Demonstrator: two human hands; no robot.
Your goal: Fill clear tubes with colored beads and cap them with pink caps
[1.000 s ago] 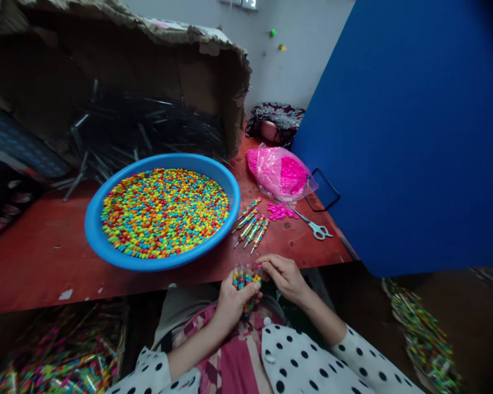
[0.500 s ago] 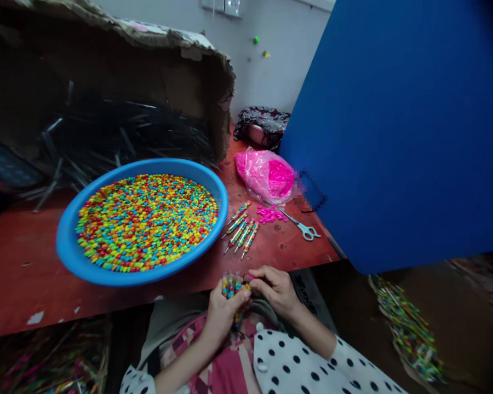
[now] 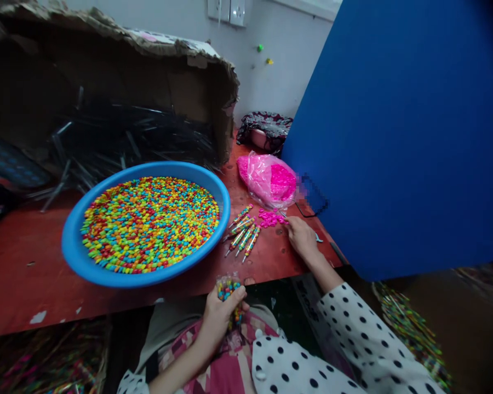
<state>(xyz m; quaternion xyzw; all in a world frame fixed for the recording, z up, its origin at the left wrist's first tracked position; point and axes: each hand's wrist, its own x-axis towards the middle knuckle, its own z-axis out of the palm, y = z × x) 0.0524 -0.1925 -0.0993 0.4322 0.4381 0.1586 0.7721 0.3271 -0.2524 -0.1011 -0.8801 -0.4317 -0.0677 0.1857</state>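
My left hand (image 3: 221, 311) is wrapped round a bundle of clear tubes filled with coloured candies (image 3: 229, 289), held over my lap. Out over the table, my right hand (image 3: 302, 238) is beside a small pile of pink caps (image 3: 271, 218); its fingertips are at the pile's right edge, and what they hold, if anything, is too small to tell. It covers most of the scissors (image 3: 319, 237). Several filled tubes with pink caps (image 3: 245, 235) lie left of the pile. Behind it sits a clear bag of pink caps (image 3: 273, 180).
A blue basin (image 3: 72, 249) of coloured candies stands on the red table (image 3: 8, 284). Behind it is a torn cardboard box (image 3: 225, 109) with clear empty tubes. A blue panel (image 3: 398, 142) rises at the right. More filled tubes (image 3: 414, 328) lie low at right.
My right hand has left the bundle and reached forward to the pink caps, over the scissors. Another filled tube now lies with those on the table. My left hand still holds the bundle.
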